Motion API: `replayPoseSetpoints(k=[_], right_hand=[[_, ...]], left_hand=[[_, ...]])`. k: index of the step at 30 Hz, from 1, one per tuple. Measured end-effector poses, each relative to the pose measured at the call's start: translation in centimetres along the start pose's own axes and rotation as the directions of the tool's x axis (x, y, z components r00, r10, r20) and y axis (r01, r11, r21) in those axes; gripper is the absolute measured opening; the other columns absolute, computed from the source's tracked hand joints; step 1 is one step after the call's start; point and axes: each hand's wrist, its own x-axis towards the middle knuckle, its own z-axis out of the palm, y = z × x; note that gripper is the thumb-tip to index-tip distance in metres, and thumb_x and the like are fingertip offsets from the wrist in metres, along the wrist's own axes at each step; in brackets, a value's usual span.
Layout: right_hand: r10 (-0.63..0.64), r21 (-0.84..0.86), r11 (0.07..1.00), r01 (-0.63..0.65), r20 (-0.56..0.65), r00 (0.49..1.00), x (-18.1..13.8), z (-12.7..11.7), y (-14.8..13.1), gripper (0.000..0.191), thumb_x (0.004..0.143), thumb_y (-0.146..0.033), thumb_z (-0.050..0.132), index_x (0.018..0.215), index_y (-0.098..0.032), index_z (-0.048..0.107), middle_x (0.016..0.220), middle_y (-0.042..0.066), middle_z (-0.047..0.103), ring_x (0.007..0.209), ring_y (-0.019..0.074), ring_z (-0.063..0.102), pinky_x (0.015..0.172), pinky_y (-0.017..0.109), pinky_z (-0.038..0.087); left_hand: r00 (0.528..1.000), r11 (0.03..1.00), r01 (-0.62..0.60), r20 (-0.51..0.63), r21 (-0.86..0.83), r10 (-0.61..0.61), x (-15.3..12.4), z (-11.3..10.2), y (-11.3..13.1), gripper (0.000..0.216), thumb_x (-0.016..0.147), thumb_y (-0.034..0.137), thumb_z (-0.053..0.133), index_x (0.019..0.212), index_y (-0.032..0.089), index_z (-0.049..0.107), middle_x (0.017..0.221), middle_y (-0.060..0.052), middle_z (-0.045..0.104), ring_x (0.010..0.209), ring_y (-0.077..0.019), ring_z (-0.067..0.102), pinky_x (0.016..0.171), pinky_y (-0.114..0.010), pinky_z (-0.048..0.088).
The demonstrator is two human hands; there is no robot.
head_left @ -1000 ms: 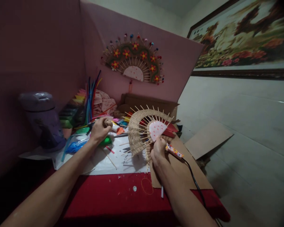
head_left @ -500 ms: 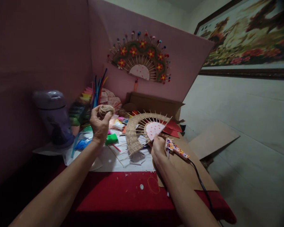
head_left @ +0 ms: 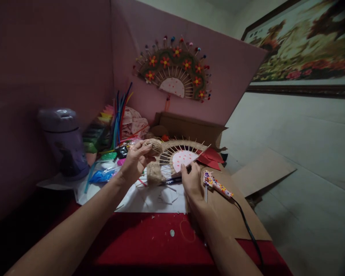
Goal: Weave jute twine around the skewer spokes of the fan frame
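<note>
Twine ball (head_left: 153,146) and left hand (head_left: 136,157) have moved right and a little down since the frame half a second ago, and now overlap the band of the woven fan (head_left: 155,174) at the centre of the frame; whether ball and band touch, I cannot tell. The left hand's fingers and thumb curl around the ball. The right hand (head_left: 192,180), right of centre, pinches the fan near the lower edge of its dotted half-disc (head_left: 184,159), thumb on top.

That one-sided hold looks like the weak point: a push from the ball on the far side of the band could twist the fan in the pinch, and the thin sticks (head_left: 180,147) might bend or work loose from the half-disc. Loose twine could also catch on the protruding stick tips.

The glue gun (head_left: 217,184) lies on the cardboard (head_left: 230,218) just beside the right wrist; a careless sideways move could knock it, and if it is hot, burn the skin. Its cord (head_left: 248,224), running to the lower right, could snag the forearm.
</note>
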Motion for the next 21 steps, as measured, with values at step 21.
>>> replayPoseSetpoints(k=[21], right_hand=[[-0.024,0.695,0.557,-0.455,0.562,0.827,-0.9,-2.4,-4.4,0.032,0.085,-0.05,0.051,0.092,-0.019,0.054,0.086,0.004,0.061,0.066,0.0115,0.055,0.054,0.022,0.046]], left_hand=[[0.883,0.924,0.316,0.289,0.213,-0.369,-3.0,2.4,-4.4,0.024,0.069,0.031,0.075,0.08,0.014,0.062,0.058,0.0,0.06,0.036,-0.0042,0.043,0.032,-0.016,0.027]])
